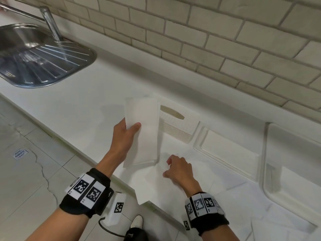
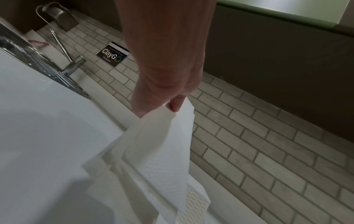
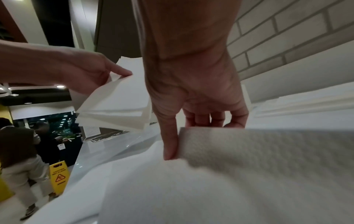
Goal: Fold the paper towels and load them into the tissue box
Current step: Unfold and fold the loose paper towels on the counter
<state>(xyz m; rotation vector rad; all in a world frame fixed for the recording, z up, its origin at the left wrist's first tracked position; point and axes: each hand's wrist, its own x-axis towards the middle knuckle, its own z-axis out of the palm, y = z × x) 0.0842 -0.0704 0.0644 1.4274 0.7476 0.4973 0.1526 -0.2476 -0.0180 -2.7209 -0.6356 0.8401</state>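
White paper on a white tabletop [image 1: 73, 101]: the left hand [image 1: 121, 136] holds a stack of folded paper towels [image 1: 142, 129] up off the surface, thumb on top and fingers beneath, clamped on its near-left edge. The stack's long axis runs from the front edge of the tabletop toward the tiled back wall, and its far end overlaps the near-left side of the tissue box [image 1: 178, 124], a white lattice-walled box that sits just beyond and to the right of the stack, close to the wall. So the left hand is the nearer one to the box. The right hand [image 1: 180, 171] is well in front of the box, near the front edge, thumb and fingers curled onto the raised edge of a loose unfolded paper towel [image 1: 165, 188] whose near corner hangs over that edge. I reckon the stack need only travel right and away to reach the box.
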